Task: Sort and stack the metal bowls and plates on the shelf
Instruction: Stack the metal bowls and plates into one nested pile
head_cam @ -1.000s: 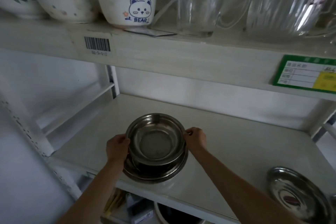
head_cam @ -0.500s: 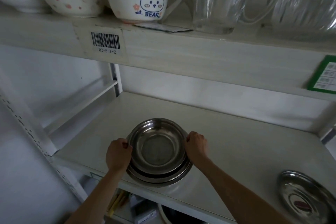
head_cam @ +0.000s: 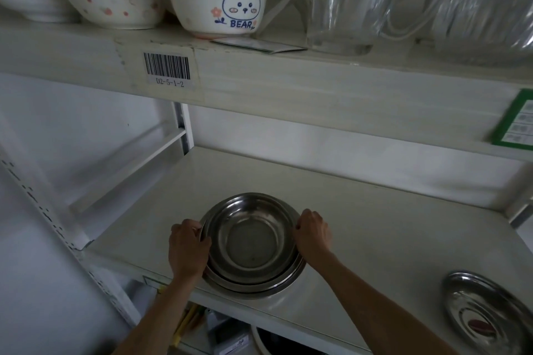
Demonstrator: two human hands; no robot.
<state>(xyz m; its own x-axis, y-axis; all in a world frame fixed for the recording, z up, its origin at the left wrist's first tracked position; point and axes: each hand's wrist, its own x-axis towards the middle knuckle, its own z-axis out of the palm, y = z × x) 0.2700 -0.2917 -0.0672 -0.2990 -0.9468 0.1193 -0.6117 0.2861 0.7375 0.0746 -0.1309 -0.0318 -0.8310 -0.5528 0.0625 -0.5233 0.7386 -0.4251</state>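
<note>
hands grip rim of nested metal bowls [head_cam: 253, 242] near front edge of lower shelf [head_cam: 360, 210]: left hand [head_cam: 187, 251], right hand [head_cam: 313, 232], fingers closed on stack. top bowl now seated lower than a second ago; nesting done. metal plate [head_cam: 487, 314] well apart, right, unsorted.

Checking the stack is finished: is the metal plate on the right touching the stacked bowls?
Apart. The head view shows bare shelf between the stacked bowls and the metal plate.
</note>
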